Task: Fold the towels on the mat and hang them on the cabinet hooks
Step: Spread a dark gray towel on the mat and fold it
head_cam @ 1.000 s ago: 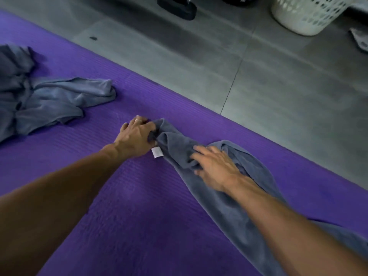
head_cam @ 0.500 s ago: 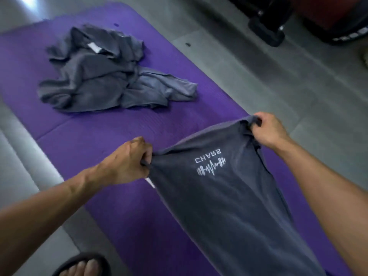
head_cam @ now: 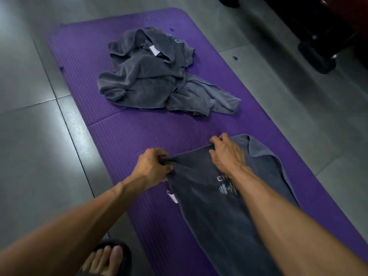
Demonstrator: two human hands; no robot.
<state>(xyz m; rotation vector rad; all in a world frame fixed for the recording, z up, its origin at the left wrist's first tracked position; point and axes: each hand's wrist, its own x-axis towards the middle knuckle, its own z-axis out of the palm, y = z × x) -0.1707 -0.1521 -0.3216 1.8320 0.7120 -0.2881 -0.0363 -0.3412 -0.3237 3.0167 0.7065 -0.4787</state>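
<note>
Towel being held out by its top edge over the purple mat, ready for folding.

The mat (head_cam: 123, 140) is filling the frame's centre; a crumpled towel heap (head_cam: 157, 80) is waiting at upper centre. The printed towel (head_cam: 209, 212) is hanging at lower right so, I judge, it can straighten. The left hand (head_cam: 153, 168) is gripping one bunched corner tightly; the right hand (head_cam: 227, 152) is pinching the edge.

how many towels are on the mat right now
At least 2: a dark grey towel gripped by the left hand and right hand, and a crumpled grey pile farther up the purple mat, which may hide more.
</note>
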